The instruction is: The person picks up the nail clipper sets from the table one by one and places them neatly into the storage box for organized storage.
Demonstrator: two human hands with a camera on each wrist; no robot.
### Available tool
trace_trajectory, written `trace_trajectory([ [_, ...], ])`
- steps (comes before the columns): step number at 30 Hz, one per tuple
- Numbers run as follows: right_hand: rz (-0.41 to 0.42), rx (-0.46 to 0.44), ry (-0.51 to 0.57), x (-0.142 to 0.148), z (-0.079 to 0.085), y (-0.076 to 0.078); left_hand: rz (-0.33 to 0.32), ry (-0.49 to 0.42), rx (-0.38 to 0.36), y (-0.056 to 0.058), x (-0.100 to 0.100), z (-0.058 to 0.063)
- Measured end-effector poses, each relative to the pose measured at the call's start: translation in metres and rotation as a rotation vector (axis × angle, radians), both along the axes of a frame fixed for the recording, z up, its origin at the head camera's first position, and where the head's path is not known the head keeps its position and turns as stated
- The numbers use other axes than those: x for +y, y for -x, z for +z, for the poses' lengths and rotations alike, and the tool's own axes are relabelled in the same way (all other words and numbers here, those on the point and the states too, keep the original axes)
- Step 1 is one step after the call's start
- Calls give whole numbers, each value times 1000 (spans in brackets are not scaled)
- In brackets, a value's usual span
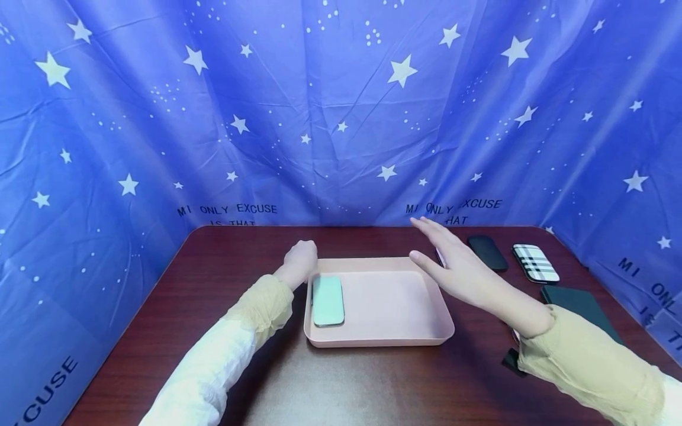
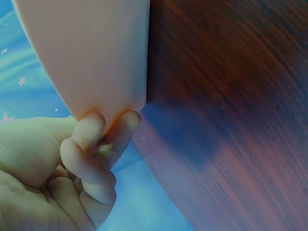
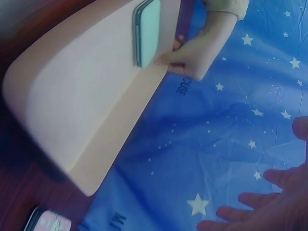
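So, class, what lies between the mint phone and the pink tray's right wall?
Only bare floor of the pink tray separates the mint phone from that wall in the head view.

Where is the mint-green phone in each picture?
Head: the mint-green phone is below the middle, at the left end of the pink tray.
Left wrist: not in this picture.
Right wrist: near the top, about midway across.
Shared landmark: the pink tray, with the left hand gripping it.
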State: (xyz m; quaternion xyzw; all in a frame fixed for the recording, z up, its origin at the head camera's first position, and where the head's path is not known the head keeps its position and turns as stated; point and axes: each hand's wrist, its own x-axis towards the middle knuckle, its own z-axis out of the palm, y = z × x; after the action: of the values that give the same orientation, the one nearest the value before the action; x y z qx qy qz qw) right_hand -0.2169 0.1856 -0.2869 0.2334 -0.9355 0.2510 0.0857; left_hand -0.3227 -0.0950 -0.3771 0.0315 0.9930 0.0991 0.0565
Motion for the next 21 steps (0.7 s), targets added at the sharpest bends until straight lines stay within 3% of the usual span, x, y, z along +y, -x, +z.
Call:
trace_trajectory([
  [5,-56,28,-14,19,0,-11,-4,-10,-2,1,0,-2],
  [11,-57,93,10,50,2,-14,13,-21,-24,4,0,-2],
  [16,-114,47,11,77,2,-17,25,-17,-29,6,-1,-2],
  [21,-174,1,-19,101,-9,-22,7,-10,-12,5,-1,-4],
])
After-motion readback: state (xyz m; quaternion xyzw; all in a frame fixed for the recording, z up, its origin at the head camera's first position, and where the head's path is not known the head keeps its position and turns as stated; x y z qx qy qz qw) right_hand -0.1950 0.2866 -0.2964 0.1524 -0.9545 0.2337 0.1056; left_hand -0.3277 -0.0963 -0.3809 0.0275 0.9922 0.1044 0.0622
